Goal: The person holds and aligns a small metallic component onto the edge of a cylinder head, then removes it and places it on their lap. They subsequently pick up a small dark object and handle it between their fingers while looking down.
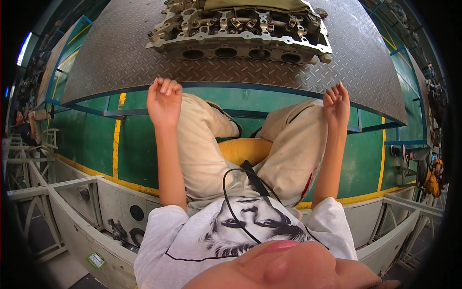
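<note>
An engine cylinder head (245, 41) of grey, stained metal lies on the tread-plate tabletop (115, 48) ahead of me. Several round ports line its near side, and rocker parts show along its top. At the table's near edge, left of the cylinder head, is my left hand (164, 101). Its fingers are curled in and nothing shows in them. My right hand (336, 103) is likewise curled at the near edge, right of the cylinder head, with nothing visible in it. Both hands are apart from the engine part.
An olive cloth-like piece (257, 5) lies over the far side of the cylinder head. Between my legs is a yellow stool seat (244, 150). A black cord (225, 185) loops over my shirt. Behind me stand grey metal frames (67, 204); people sit at both far sides.
</note>
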{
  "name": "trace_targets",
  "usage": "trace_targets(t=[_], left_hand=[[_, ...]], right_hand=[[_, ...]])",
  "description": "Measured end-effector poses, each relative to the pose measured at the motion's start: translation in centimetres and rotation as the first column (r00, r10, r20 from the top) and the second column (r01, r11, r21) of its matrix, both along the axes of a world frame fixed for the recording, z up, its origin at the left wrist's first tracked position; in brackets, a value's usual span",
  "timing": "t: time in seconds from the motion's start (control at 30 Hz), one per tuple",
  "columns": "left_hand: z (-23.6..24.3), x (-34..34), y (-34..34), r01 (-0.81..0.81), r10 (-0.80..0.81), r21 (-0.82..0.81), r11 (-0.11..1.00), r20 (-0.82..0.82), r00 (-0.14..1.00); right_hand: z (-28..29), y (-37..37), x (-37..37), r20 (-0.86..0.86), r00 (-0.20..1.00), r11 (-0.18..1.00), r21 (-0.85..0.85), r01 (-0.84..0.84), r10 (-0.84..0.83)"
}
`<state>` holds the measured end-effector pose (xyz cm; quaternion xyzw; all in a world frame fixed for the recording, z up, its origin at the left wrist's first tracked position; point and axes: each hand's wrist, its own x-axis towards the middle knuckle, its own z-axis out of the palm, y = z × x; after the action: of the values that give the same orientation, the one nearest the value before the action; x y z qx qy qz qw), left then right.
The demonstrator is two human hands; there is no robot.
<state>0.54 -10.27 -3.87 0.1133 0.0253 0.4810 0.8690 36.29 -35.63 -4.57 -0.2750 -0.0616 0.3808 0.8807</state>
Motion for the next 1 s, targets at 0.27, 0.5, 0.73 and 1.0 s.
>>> trace_targets(t=[0.27,0.5,0.73,1.0], left_hand=[[-1.7,3.7,4.9,-0.17,0.133,-0.151,0.974,-0.228,0.964],[-1.2,3.8,7.3,-0.2,0.168,-0.127,0.971,-0.225,0.96],[-1.5,3.8,6.8,-0.258,0.179,-0.267,0.928,-0.288,0.941],[-1.1,4.3,6.4,-0.421,0.337,-0.117,0.9,-0.426,0.84]], right_hand=[[-1.0,3.8,3.7,0.05,0.997,0.993,-0.095,0.067,-0.062],[-1.5,5.5,4.3,0.116,0.98,0.969,-0.167,0.182,-0.164],[-0.9,6.4,3.6,0.078,0.977,0.96,-0.185,0.211,-0.2],[-1.1,6.6,3.5,0.157,0.962,0.944,-0.21,0.253,-0.223]])
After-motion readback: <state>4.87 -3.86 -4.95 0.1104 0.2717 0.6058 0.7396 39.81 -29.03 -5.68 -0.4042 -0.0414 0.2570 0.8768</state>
